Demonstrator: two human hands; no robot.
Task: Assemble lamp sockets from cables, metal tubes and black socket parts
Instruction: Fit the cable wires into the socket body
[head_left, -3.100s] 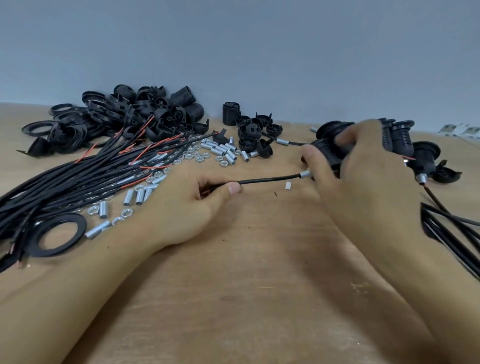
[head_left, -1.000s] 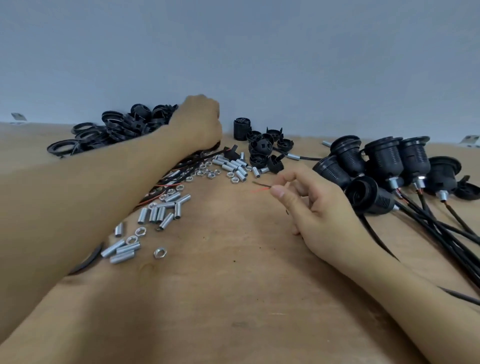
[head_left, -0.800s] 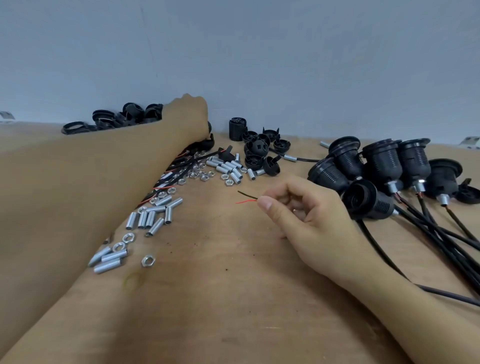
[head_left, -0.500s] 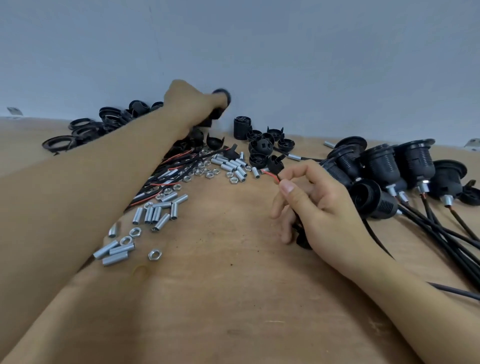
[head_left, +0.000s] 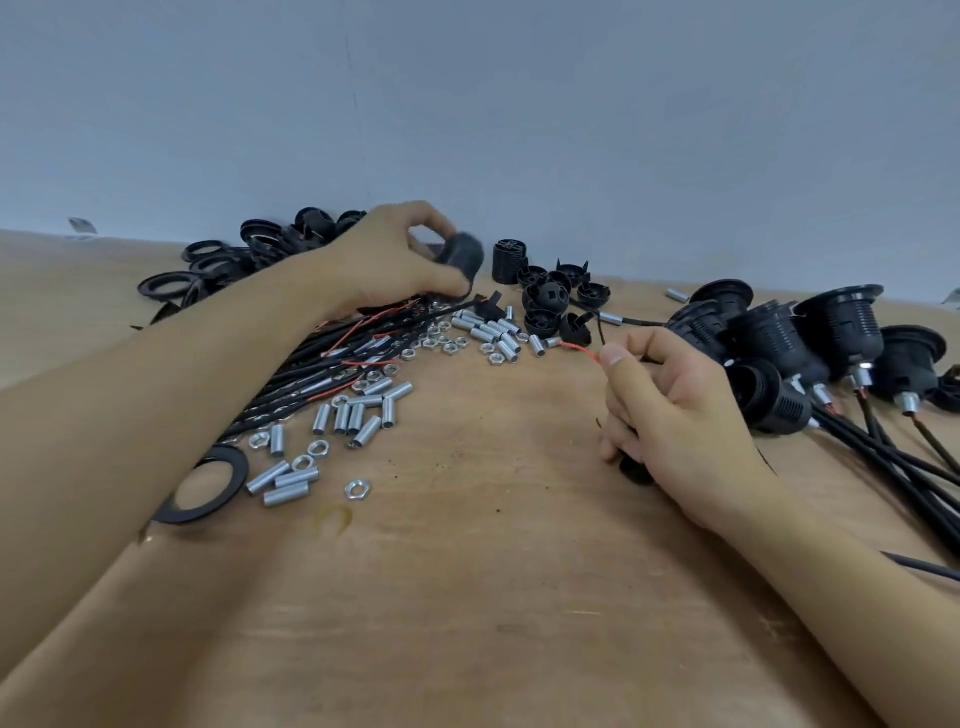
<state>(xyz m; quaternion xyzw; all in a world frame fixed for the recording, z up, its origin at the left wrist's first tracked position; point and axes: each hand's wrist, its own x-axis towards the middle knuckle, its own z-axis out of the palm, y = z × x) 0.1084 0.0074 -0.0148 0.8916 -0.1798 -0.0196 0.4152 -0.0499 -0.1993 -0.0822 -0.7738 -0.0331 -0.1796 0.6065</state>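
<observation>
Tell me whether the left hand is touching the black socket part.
Touching: the head view shows the left hand gripping the black socket part.

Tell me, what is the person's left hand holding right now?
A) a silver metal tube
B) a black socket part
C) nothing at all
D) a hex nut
B: the left hand grips a black socket part, lifted just above the cable bundle, while the metal tubes lie loose on the table.
</observation>
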